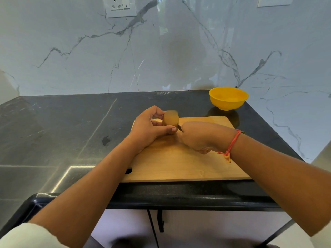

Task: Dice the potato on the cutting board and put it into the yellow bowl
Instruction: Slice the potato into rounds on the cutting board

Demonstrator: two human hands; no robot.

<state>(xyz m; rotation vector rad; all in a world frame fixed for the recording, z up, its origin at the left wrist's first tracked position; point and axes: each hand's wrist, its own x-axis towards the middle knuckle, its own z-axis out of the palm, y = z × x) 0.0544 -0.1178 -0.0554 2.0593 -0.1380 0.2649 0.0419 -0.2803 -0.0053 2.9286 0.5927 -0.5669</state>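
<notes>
Left grip (150, 129) grasping the potato (171, 119): thumb on the near side, fingers curled over the far side. Right grip (200, 136) clenched around a knife (179, 128). The handle is hidden inside the fist; I only see a short dark sliver of blade, tip touching the potato's lower right edge, just beside the left thumb.

Potato is whole, tan, motion-blurred, over the far left part of the cutting board (179, 165). Can't tell whether it rests on the wood or is held just off it.

Board is pale wood, lying flat at the near edge of the dark desk (53, 131), with a hanging hole (128, 170) in its near left corner.

Yellow bowl (228, 98) stands upright on the desk's far right corner, beyond the board and apart from it. Its inside shows plain yellow from here.

Writing: the wall socket (120, 6) at the top has a switch, markings too small for me to read. A second wall plate (274, 0) at the top right is cropped.

Other bits: orange thread band (232, 142) knotted on the right wrist, a dark blotch (106, 140) on the desk left of the board, a white sleeve (26, 235) at the bottom left. The wall behind is grey-veined marble.
</notes>
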